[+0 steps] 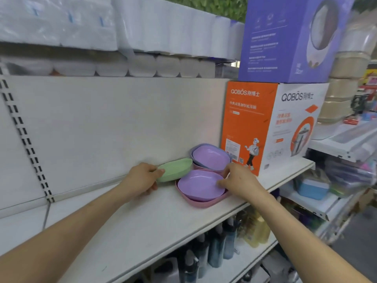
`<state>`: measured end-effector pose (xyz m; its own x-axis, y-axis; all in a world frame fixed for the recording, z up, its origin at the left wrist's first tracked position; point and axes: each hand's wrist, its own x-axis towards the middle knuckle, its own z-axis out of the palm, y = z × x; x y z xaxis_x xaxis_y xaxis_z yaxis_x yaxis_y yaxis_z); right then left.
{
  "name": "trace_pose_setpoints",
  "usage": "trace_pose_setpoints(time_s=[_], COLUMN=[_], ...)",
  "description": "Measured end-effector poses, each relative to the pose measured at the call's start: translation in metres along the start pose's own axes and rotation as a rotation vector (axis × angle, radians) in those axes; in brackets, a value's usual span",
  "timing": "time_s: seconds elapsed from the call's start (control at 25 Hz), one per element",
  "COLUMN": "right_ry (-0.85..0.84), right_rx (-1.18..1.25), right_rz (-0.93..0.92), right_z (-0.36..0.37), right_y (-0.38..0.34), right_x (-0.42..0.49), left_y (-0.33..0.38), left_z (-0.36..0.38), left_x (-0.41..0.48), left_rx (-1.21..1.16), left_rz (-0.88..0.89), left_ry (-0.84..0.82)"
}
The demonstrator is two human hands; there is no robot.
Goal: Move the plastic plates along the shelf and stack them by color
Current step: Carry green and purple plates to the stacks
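Note:
A green plate (175, 169) is tilted up off the white shelf (126, 223), and my left hand (142, 177) grips its left rim. In front of it a purple plate (199, 184) rests inside a pink plate (201, 203). My right hand (237, 178) holds the purple plate's right rim, thumb inside the dish. Behind, against the box, stands a stack with a purple plate (211, 157) on top, a blue-grey one under it and a pink one at the bottom.
An orange and white cooker box (271, 127) stands right of the plates, with a purple box (285, 39) on top. White packs fill the shelf above. Bottles (216, 248) stand on the shelf below. The shelf's left stretch lies bare.

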<state>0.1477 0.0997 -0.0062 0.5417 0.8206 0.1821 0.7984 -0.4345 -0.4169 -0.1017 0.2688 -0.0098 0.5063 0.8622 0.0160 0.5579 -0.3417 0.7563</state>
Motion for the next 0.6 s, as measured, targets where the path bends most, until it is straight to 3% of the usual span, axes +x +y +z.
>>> trace_pose_setpoints(time_s=[0.28,0.48,0.6], right_ry=[-0.014,0.122,0.203], right_rx=[-0.07,-0.128,-0.041], right_rz=[-0.179,-0.286,-0.341], right_z=[0.0,-0.008,-0.014], right_y=[0.013,0.015,0.015], right_x=[0.032,0.031,0.029], left_y=[0.009,0.005,0.001], left_z=[-0.002,-0.007,-0.009], left_x=[-0.005,-0.021,-0.041], left_rx=[-0.214,-0.245,-0.282], left_rz=[-0.149,-0.194,-0.238], left_ry=[0.089,0.168,0.216])
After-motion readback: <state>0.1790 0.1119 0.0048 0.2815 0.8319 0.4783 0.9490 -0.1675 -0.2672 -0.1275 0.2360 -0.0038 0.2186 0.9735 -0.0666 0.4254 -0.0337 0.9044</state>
